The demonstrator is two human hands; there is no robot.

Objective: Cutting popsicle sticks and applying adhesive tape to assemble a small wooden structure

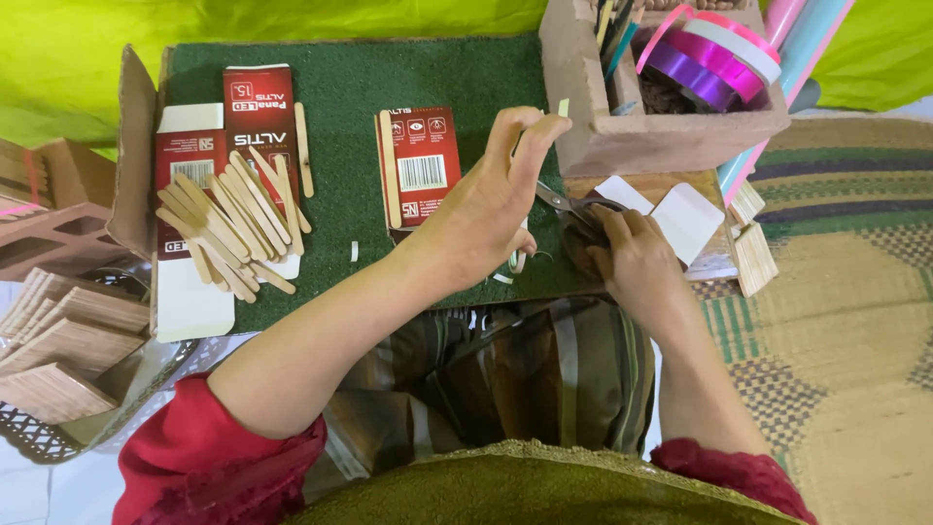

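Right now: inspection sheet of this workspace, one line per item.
Surface: green mat on cardboard.
Job's things: scissors; pale strip.
Clutter: wooden sticks piled on a flattened red box; second red box; tub with ribbon rolls; white cards.
Grippers: left hand pinches the strip; right hand works the scissors.
Cables: nothing seen.
Surroundings: woven rug; stick panels at left.

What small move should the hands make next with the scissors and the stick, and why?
Probably close the scissors: the right hand grips their handles, the blades point toward the thin stick pinched upright by the left hand, and cut bits already lie on the green mat.
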